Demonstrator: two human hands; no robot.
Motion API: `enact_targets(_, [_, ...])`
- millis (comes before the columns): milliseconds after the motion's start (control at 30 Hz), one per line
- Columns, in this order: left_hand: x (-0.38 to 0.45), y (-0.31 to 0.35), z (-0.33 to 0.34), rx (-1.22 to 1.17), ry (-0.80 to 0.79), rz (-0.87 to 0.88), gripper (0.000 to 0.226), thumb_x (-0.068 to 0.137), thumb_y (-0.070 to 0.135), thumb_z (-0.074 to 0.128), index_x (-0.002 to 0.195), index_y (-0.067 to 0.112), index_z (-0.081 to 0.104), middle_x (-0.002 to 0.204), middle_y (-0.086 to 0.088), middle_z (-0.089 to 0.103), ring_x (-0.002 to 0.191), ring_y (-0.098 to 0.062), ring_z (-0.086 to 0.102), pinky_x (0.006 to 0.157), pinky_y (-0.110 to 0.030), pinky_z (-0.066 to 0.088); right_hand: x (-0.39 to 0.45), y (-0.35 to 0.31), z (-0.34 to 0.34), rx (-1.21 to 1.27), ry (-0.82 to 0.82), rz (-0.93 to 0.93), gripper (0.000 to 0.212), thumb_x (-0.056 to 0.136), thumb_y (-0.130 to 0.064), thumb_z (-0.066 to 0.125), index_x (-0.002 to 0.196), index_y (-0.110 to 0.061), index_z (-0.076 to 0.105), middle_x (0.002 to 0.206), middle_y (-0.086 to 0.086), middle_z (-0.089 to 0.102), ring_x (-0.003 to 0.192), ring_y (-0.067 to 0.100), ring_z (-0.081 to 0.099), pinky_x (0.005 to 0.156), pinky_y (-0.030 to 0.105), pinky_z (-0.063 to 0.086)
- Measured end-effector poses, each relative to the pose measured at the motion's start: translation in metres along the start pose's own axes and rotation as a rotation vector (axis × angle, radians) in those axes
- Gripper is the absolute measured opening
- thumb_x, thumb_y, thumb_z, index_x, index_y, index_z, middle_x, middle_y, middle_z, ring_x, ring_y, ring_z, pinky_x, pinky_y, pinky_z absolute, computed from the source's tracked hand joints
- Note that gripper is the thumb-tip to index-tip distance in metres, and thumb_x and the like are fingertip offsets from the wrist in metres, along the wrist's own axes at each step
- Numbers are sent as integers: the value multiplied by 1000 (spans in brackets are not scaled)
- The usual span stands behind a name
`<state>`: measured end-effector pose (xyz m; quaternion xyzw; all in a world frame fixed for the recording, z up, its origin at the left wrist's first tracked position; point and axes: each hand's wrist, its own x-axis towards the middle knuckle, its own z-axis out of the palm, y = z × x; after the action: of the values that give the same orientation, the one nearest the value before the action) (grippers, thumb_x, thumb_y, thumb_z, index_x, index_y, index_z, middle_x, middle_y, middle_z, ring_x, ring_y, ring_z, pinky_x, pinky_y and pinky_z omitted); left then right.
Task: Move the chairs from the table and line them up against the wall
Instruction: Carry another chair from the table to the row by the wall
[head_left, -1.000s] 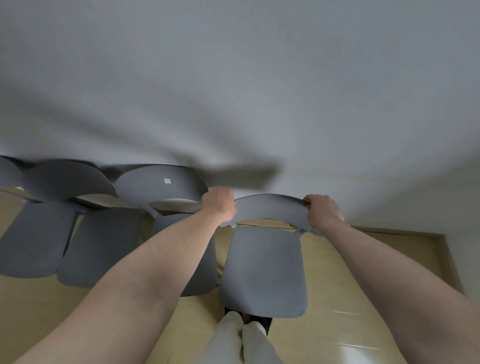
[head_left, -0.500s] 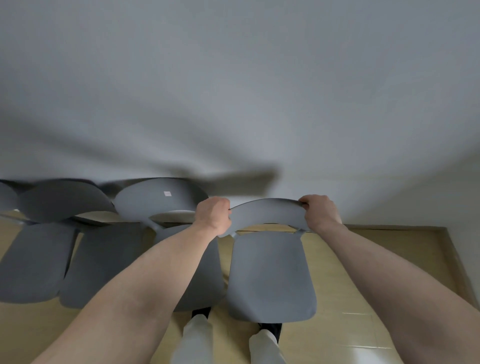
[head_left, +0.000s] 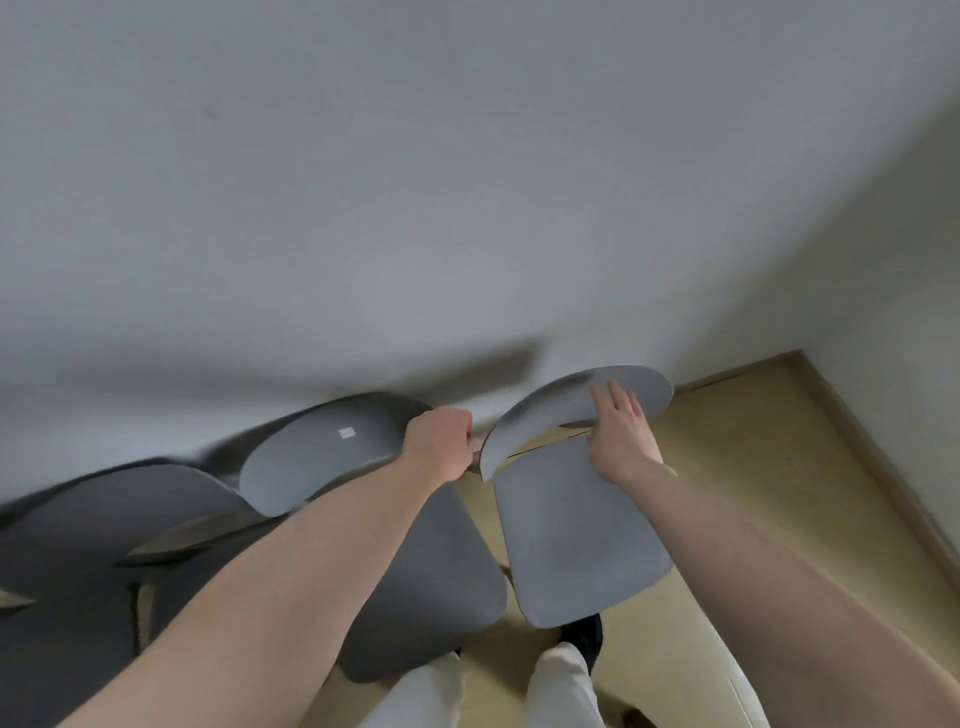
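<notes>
Grip state differs between the two hands: the left hand (head_left: 441, 441) is curled into a fist at the left end of the backrest (head_left: 582, 405) of the rightmost chair (head_left: 582, 530), though whether its fingers actually clasp the rim is hidden behind the knuckles; the right hand (head_left: 621, 441) lies with fingers spread flat against the inner face of the same backrest, touching it without clasping. Largest in view is the pale wall (head_left: 415, 182), which fills the upper frame and meets a side wall at the corner on the right. Below it, grey chairs stand side by side in a row with their backrests toward the wall: blurred ones at the far left (head_left: 104, 514), a neighbouring chair (head_left: 322, 457) bearing a small white label (head_left: 346, 432), then the handled chair, nearest the corner, on the wooden floor (head_left: 753, 467). Judged from this arrangement, the task appears well advanced, this chair being set as the end of the line. No worktop is visible, so whether further chairs remain cannot be told.
</notes>
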<state>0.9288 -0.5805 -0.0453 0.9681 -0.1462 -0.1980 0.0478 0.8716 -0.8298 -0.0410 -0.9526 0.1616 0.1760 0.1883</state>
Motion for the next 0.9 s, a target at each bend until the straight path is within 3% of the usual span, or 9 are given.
enact_targets(167, [-18, -23, -13, 25, -57, 16, 18, 94, 31, 57, 101, 16, 66, 102, -5, 66, 94, -28, 64, 77, -34, 51, -59, -23, 10, 69, -32, 35, 73, 96, -8, 56, 157, -20, 18, 167, 3, 8, 153, 27, 9, 122, 38, 22])
enact_targets(300, [-38, -19, -20, 40, -73, 67, 12, 91, 25, 58, 99, 18, 64, 102, -3, 66, 91, -26, 63, 69, -31, 45, -98, -28, 13, 123, -11, 69, 74, 96, -8, 55, 159, -22, 18, 167, 1, 12, 153, 25, 13, 122, 38, 22])
enact_targets(433, [-69, -9, -22, 9, -67, 137, 17, 89, 21, 54, 103, 21, 63, 104, 0, 64, 93, -25, 61, 70, -31, 44, -141, -22, 24, 167, -1, 137, 70, 96, -8, 53, 158, -19, 22, 166, 3, 16, 151, 28, 19, 119, 39, 27])
enact_targets(567, [-101, -3, -19, 9, -52, 200, 11, 86, 21, 55, 94, 27, 58, 104, 2, 63, 86, -22, 57, 67, -29, 39, -186, -12, 44, 186, -53, 199, 71, 95, -7, 52, 158, -20, 22, 165, 3, 15, 150, 30, 20, 117, 41, 31])
enact_targets(700, [-116, -3, -16, 0, -47, 272, 26, 91, 28, 56, 116, 25, 61, 120, 3, 59, 100, -23, 60, 76, -31, 46, -222, -5, 63, 210, -67, 262, 73, 91, -8, 52, 156, -20, 24, 162, 3, 23, 144, 30, 30, 113, 39, 37])
enact_targets(900, [-68, 20, -29, -147, -38, 289, 62, 93, 33, 60, 145, 11, 35, 146, -12, 39, 120, -33, 55, 92, -39, 45, -235, 3, 104, 377, 0, 455, 67, 94, -18, 53, 156, -20, 26, 157, 4, 33, 138, 27, 43, 104, 36, 42])
